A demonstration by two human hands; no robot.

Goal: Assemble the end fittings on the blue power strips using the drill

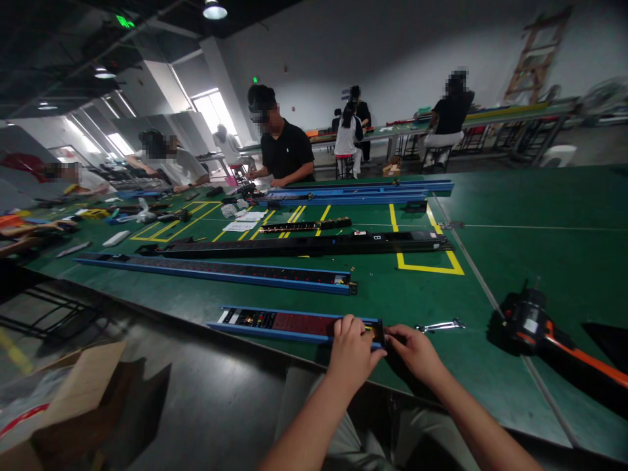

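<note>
Meanwhile, along a green workbench (515,196) marked with yellow tape, long blue-sided rail units (210,271) lie side by side as a co-worker (287,147) in a black shirt bends over the far end; on the floor below the near edge, an open cardboard box (73,386) holds a plastic bag (24,399). Nearest the camera, one blue-sided rail unit (294,325) lies flat, its end beneath both hands. The left hand (350,350) curls its fingers over the rail, the right hand (415,350) brings its fingertips to a dark end cap (379,330); whether either pinches a small part cannot be told. A steel wrench (439,325) lies just right of them, an orange-and-black cordless power tool (527,320) farther along
</note>
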